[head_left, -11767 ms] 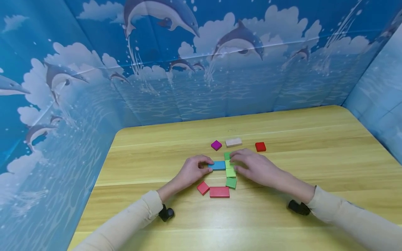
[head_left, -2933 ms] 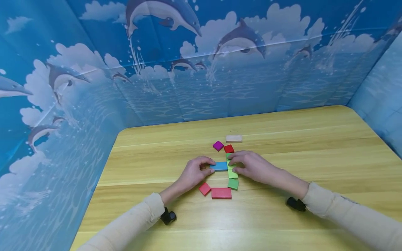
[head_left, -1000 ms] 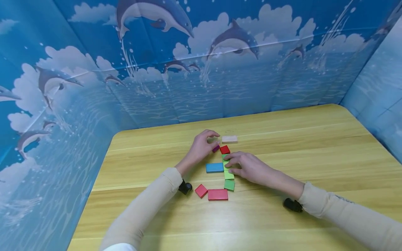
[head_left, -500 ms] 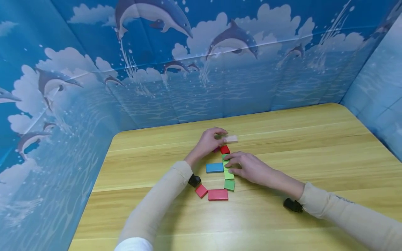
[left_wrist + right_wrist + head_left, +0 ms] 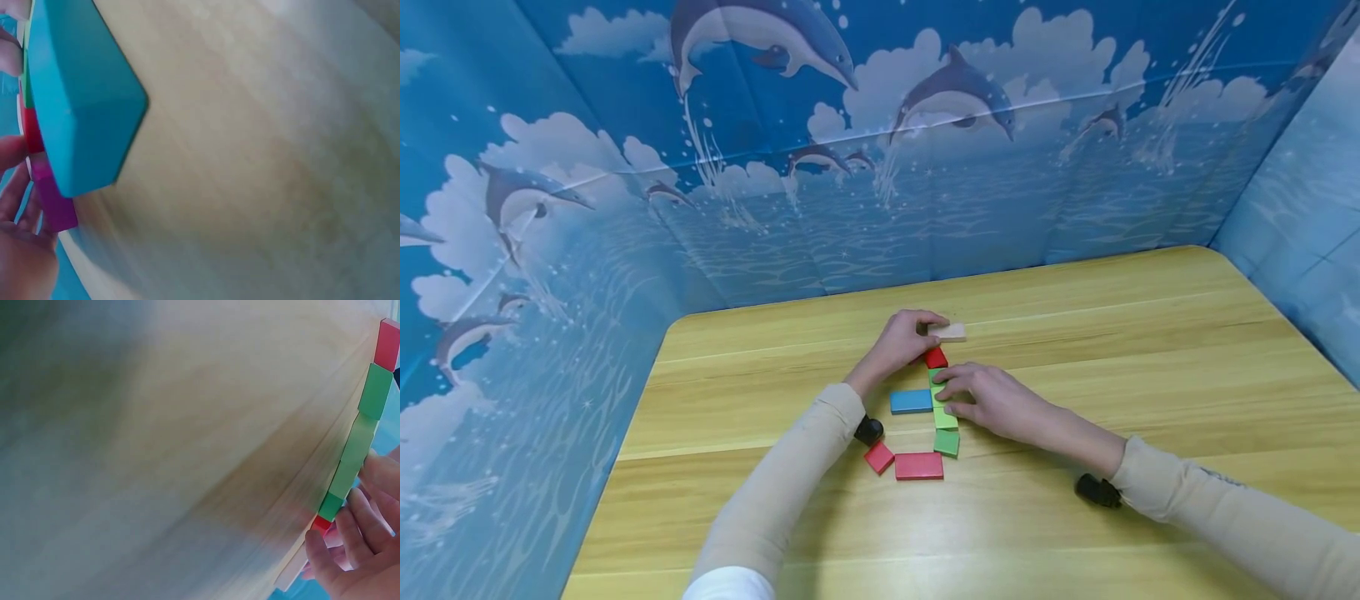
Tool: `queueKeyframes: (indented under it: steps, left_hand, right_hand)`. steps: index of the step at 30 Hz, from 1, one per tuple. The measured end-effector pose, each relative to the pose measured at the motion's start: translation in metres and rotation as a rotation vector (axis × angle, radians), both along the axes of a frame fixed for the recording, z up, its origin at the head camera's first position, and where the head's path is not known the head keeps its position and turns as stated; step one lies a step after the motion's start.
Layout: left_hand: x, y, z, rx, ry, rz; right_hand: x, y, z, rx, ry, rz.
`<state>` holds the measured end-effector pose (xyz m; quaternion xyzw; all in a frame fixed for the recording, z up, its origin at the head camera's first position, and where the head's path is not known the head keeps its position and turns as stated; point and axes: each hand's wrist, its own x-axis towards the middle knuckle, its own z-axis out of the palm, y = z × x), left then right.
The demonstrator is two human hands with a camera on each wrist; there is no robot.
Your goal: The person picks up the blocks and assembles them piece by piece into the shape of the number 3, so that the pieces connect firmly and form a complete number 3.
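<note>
In the head view my left hand (image 5: 901,343) pinches the left end of a pale wooden block (image 5: 951,332) between thumb and fingers at the back. Just in front sits a red square block (image 5: 935,357), heading a column of green and lime blocks (image 5: 946,418). My right hand (image 5: 997,398) rests its fingertips on the column's upper blocks, its fingers loosely bent. A blue block (image 5: 912,402) lies against the column's left side. The left hand mostly hides a magenta block, which shows in the left wrist view (image 5: 56,200).
At the front lie a long pinkish-red block (image 5: 919,466) and a tilted red square block (image 5: 878,457), near the left wrist camera (image 5: 868,430). Everything lies on a wood-grain table (image 5: 1112,333), with a dolphin-printed curtain (image 5: 760,225) behind and at the sides.
Earlier, the red square block came from the right to the column's top. My left hand has since left the blue block, passed the magenta one and taken hold of the pale block, shifting it slightly left.
</note>
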<state>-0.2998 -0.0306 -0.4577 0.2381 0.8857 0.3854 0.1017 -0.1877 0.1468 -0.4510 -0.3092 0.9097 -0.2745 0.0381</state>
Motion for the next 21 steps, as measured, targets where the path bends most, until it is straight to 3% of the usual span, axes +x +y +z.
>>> queueKeyframes:
  steps: [10,21]
  left_hand:
    - [0.0,-0.001,0.003,-0.054,0.065,-0.016]
    - [0.0,-0.026,0.004,0.007,0.092,-0.003]
  right_hand:
    - [0.0,-0.001,-0.001,-0.001,0.008,-0.004]
    - [0.001,-0.001,0.0,-0.001,0.001,-0.012]
